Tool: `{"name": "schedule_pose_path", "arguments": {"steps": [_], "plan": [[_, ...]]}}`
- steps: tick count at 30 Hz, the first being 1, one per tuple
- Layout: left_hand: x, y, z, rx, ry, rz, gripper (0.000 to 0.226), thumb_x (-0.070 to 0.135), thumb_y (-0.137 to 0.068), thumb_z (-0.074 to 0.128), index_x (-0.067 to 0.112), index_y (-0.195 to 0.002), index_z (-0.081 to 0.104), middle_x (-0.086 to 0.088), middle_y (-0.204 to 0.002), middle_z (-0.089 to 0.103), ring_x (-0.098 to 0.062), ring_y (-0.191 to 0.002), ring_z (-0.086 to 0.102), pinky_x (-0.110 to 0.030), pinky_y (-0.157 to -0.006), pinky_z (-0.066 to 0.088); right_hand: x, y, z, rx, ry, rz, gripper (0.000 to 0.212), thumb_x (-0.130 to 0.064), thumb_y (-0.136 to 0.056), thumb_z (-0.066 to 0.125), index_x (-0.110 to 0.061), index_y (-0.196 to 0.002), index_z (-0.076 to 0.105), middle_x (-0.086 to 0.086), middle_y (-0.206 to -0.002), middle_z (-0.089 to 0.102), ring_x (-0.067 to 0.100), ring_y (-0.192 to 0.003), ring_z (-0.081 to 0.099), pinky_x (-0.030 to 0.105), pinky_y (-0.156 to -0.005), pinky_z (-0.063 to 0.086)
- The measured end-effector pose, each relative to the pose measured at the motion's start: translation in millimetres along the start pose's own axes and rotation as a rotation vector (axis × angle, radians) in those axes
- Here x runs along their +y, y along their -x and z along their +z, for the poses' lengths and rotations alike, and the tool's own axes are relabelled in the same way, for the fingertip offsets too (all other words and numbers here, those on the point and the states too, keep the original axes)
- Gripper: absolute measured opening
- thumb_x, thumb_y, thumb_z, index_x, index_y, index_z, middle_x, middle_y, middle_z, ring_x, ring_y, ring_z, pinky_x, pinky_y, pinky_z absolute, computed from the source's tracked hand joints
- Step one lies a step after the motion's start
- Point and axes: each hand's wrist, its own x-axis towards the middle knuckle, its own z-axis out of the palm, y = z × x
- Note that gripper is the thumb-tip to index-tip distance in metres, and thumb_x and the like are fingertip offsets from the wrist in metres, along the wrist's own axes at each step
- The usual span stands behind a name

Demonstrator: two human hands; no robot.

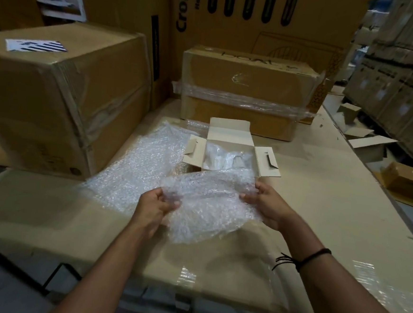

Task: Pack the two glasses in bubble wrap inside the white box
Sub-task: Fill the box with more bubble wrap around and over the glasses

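Left hand (154, 209) and right hand (266, 205) pinch bubble wrap sheet (206, 205) before open white box (229, 136); one wrapped bundle (222, 157) seemingly inside.

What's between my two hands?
In the head view, a sheet of bubble wrap spans the gap. The left hand pinches one edge and the right hand the other, just in front of the open white box.

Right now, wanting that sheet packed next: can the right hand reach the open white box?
Probably yes: the white box sits open just beyond the right hand, nothing between, though it and the left hand grip the bubble wrap sheet.
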Motion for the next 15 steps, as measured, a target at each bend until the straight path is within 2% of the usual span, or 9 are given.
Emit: {"name": "schedule_pose_path", "arguments": {"steps": [2,4,5,7,9,12,14,15], "plan": [[4.8,-2.0,-4.3,0.0,0.014,0.096,0.027,-0.022,-0.077,0.06,0.003,-0.085,0.066,-0.005,-0.085,0.075,-0.025,-0.09,0.066,-0.022,-0.07,0.057,-2.2,3.9,-2.5,-0.025,0.065,0.016,0.03,0.016,-0.088,0.053,0.001,-0.11,0.066,0.019,-0.112,0.068,0.023,-0.094,0.066,0.025,-0.074,0.055],[9.9,-0.9,-8.7,-0.088,-0.044,0.151,0.033,-0.026,-0.077,0.058,0.005,-0.084,0.067,-0.006,-0.101,0.074,-0.028,-0.097,0.067,-0.033,-0.074,0.06,-8.1,9.8,-2.7,-0.04,0.13,0.039,0.028,0.019,-0.089,0.045,0.002,-0.092,0.068,0.015,-0.101,0.067,0.013,-0.073,0.067,0.02,-0.057,0.056],[12.2,-0.3,-10.6,-0.133,-0.052,0.136,0.034,-0.025,-0.08,0.054,0.006,-0.086,0.067,-0.009,-0.11,0.07,-0.031,-0.097,0.067,-0.04,-0.072,0.06,-10.6,11.7,-3.5,-0.034,0.142,0.045,0.034,0.02,-0.091,0.039,0.002,-0.084,0.066,0.01,-0.097,0.067,0.011,-0.07,0.068,0.021,-0.053,0.056],[17.8,0.7,-14.1,-0.192,-0.006,0.042,0.038,-0.018,-0.091,0.04,0.008,-0.097,0.067,-0.018,-0.11,0.065,-0.039,-0.088,0.067,-0.043,-0.064,0.059,-13.7,13.1,-5.7,-0.032,0.09,0.062,0.041,0.018,-0.095,0.031,0.003,-0.076,0.065,0.007,-0.093,0.07,0.017,-0.077,0.07,0.027,-0.054,0.058],[23.2,1.2,-17.8,-0.26,0.084,-0.03,0.037,-0.006,-0.096,0.033,0.011,-0.11,0.064,-0.02,-0.107,0.061,-0.042,-0.085,0.066,-0.042,-0.063,0.057,-13.9,11.5,-9.1,-0.033,0.093,0.068,0.043,0.017,-0.096,0.029,0.004,-0.076,0.065,0.009,-0.1,0.067,0.025,-0.089,0.066,0.029,-0.054,0.058],[25.1,-0.8,-27.1,-0.352,0.276,-0.186,0.041,0.031,-0.101,0.032,0.014,-0.127,0.058,-0.019,-0.122,0.053,-0.043,-0.088,0.065,-0.038,-0.063,0.053,-8.0,8.8,-8.5,0.016,0.153,0.064,0.04,0.015,-0.096,0.034,0.001,-0.078,0.067,0.011,-0.105,0.061,0.024,-0.089,0.062,0.027,-0.053,0.058],[23.0,-4.2,-26.3,-0.339,0.209,-0.268,0.053,0.05,-0.099,0.037,0.013,-0.133,0.052,-0.018,-0.126,0.049,-0.039,-0.093,0.066,-0.038,-0.064,0.056,-1.2,5.0,-7.0,0.025,0.183,0.066,0.049,0.017,-0.094,0.032,-0.005,-0.073,0.071,0.016,-0.111,0.061,0.026,-0.094,0.064,0.03,-0.06,0.059],[22.0,-4.9,-23.3,-0.32,0.13,-0.285,0.056,0.049,-0.095,0.049,0.009,-0.135,0.049,-0.017,-0.125,0.05,-0.037,-0.096,0.066,-0.04,-0.068,0.057,2.1,2.9,-6.1,0.028,0.189,0.067,0.054,0.018,-0.092,0.029,-0.008,-0.07,0.071,0.019,-0.118,0.06,0.029,-0.101,0.063,0.033,-0.064,0.06]]}}
